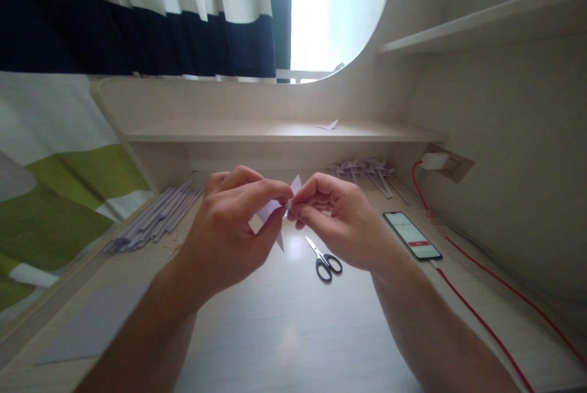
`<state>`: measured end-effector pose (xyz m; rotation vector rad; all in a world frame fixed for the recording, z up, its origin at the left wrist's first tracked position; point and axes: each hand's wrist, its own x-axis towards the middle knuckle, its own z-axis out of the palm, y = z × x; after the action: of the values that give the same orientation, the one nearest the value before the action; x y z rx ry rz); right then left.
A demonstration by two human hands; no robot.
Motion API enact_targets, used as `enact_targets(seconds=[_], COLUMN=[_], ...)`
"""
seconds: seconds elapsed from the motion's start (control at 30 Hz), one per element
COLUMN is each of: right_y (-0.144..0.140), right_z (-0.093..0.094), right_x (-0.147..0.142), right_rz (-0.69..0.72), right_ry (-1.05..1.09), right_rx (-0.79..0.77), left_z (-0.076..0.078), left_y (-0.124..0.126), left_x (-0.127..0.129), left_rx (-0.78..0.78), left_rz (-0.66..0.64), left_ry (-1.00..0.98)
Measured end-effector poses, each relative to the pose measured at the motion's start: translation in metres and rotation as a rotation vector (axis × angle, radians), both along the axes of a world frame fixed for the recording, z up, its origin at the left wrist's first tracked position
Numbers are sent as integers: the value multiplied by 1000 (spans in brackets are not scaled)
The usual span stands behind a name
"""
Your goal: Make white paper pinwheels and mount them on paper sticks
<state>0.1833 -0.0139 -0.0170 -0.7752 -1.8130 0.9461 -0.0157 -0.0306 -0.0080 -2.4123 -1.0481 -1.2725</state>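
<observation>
Pale lilac paper dominates the scene, arranged here from left to right. At far left a striped curtain (55,197) in green, white and navy hangs beside the light wooden desk (284,332). A flat lilac sheet (92,323) lies on the desk's near left corner, and farther back a row of rolled paper sticks (151,217) lies side by side along the left edge.

Left hand (229,228): raised above the desk centre, fingers curled closed, thumb and forefinger pinching the folded paper piece (277,209) from its left side. The paper piece is held in the air between both hands, above the desk, with one point sticking up and another pointing down.

Right hand (339,222): fingers likewise closed, the fingertips nipping the same paper piece at its right edge, so the two hands nearly meet.

Small black-handled scissors (324,260) lie on the desk just below and between the hands, blades shut, apart from both. Behind the right hand, a cluster of finished paper pinwheels on sticks (367,173) rests near the back wall. On the low shelf (229,131) above sits a small paper scrap (329,126). At right, a smartphone (411,235) lies screen-up and lit, joined to a red cable (481,313) that runs to a white charger (433,161) in the wall socket.
</observation>
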Motion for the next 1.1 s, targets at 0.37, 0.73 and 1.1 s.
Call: enact_targets(seconds=[0.37, 0.73, 1.1], right_y=[0, 1, 0], right_z=[-2, 1, 3], right_x=[-3, 0, -2], right_rz=[-14, -1, -100], right_ry=[19, -27, -112], right_rx=[-28, -14, 17], left_z=[0, -2, -3], left_y=[0, 1, 2], left_x=[0, -1, -1], left_rx=[14, 119, 164], left_rz=[14, 68, 64], left_ry=[9, 80, 88])
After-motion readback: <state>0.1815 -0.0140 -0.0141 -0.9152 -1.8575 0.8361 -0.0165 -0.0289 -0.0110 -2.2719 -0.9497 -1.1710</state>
